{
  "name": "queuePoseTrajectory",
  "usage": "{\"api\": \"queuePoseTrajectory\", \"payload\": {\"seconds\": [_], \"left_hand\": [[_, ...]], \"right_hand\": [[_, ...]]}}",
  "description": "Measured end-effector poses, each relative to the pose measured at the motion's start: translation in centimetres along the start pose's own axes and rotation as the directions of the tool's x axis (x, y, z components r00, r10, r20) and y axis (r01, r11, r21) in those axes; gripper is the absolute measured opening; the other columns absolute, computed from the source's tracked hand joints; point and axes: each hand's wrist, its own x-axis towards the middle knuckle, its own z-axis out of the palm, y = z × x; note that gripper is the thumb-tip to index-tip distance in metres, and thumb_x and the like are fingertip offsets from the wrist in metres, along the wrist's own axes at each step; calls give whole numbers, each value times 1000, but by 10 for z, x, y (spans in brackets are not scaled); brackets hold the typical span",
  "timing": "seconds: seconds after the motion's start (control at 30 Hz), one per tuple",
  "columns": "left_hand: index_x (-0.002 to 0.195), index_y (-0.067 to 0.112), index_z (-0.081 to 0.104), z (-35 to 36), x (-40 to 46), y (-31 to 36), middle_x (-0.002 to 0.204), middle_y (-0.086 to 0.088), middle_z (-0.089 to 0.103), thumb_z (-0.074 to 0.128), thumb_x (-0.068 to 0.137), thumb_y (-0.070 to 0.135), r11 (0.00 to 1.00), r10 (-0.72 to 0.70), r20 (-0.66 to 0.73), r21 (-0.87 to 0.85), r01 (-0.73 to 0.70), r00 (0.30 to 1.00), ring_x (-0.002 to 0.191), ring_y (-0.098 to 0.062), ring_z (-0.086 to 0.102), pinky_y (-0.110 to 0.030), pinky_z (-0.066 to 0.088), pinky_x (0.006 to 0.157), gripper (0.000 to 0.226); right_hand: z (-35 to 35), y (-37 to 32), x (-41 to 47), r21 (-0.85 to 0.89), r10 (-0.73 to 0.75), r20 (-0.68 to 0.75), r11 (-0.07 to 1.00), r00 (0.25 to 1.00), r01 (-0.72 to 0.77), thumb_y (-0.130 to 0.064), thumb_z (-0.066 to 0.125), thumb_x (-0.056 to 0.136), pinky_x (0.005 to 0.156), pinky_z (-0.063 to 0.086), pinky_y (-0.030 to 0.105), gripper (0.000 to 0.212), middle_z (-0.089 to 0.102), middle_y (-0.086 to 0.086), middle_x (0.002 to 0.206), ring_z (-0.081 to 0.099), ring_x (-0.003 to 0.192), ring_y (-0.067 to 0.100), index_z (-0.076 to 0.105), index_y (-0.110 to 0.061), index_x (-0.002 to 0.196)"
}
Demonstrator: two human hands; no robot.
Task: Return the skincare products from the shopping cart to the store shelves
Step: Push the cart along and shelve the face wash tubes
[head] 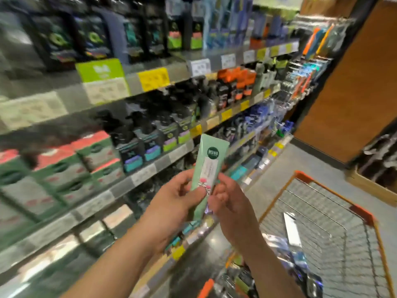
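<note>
A mint-green skincare tube (209, 160) with a dark green round logo stands upright in front of the shelves. My left hand (178, 198) grips its lower part from the left, thumb across the front. My right hand (227, 203) pinches the tube's lower right side with curled fingers. The tube's cap end is hidden between my hands. The wire shopping cart (335, 211) with orange rim sits at the lower right, holding several packaged products (285, 254) near its close end.
Store shelves (150, 168) run along the left, packed with dark bottles, green and red boxes, and yellow price tags. An orange-brown wall panel (354, 87) stands at the right. Grey floor lies between the shelves and the cart. A wooden crate sits at the far right.
</note>
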Motion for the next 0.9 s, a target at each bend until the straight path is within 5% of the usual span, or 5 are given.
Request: {"api": "queuePoseTrajectory", "payload": {"seconds": [0.13,0.33,0.63,0.83,0.9], "left_hand": [[126,26,67,-54,-37,24,114,-2,77,65,98,11,991,129,-151,65,-120,980,98,-19,72,-28,53,78,32],[121,29,67,-121,-103,61,115,-1,77,76,91,16,967,255,-358,116,-228,898,109,-28,72,-62,50,103,34],[118,31,69,-191,-192,104,115,4,77,75,86,20,880,474,-558,277,-385,681,109,-19,72,-51,51,106,33],[122,54,67,-229,-248,119,114,21,74,60,94,37,825,557,-621,488,-284,552,109,-3,69,-43,51,105,33],[125,59,64,-244,-267,119,113,18,74,58,94,43,804,583,-656,551,-223,479,102,-2,68,-34,53,98,36]], "right_hand": [[62,-37,2,20,-93,181,996,979,91,-20,70,83,71,50,21,63,62,-17,94,57,79,6,47,-41,138],[143,-94,3,54,-194,358,981,913,188,-8,79,83,77,51,18,73,69,-11,117,66,92,0,45,-45,135],[253,-183,-12,109,-387,471,917,793,383,-1,69,76,83,57,20,61,72,-23,110,72,100,4,54,-42,119],[316,-218,-26,136,-455,479,883,751,449,-6,79,83,77,58,24,69,74,-18,106,73,92,6,55,-63,114],[339,-227,-32,160,-454,482,886,749,435,-19,84,79,76,59,30,61,75,-12,104,74,89,9,56,-49,125]]}}
